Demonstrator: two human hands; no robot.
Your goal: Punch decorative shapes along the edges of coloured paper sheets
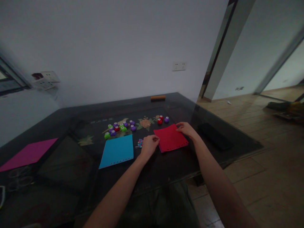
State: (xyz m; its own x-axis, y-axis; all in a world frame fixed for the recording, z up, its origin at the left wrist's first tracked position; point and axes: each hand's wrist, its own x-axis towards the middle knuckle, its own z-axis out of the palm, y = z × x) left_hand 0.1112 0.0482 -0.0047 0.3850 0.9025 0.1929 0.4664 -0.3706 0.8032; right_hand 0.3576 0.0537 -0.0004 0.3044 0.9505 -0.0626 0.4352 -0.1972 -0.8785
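Bare forearms (123, 186) reach over the dark surface (171, 171), where a red hole-punched sheet (169, 137) lies right of a blue sheet (118, 152). Left hand (150, 144), nearly closed, meets the red's left edge; right hand (186, 129), half open, touches its far-right corner. Whether either grips, I cannot tell.

A red sheet (169, 137), a blue sheet (118, 150), a magenta sheet (29, 154) and green, purple and red toys (122, 128) are seen, the black surface (180, 104) being patterned with flowers (145, 123).

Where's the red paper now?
In the head view, the red paper is right of centre, between the left hand and right hand, with red toys just beyond its far edge.
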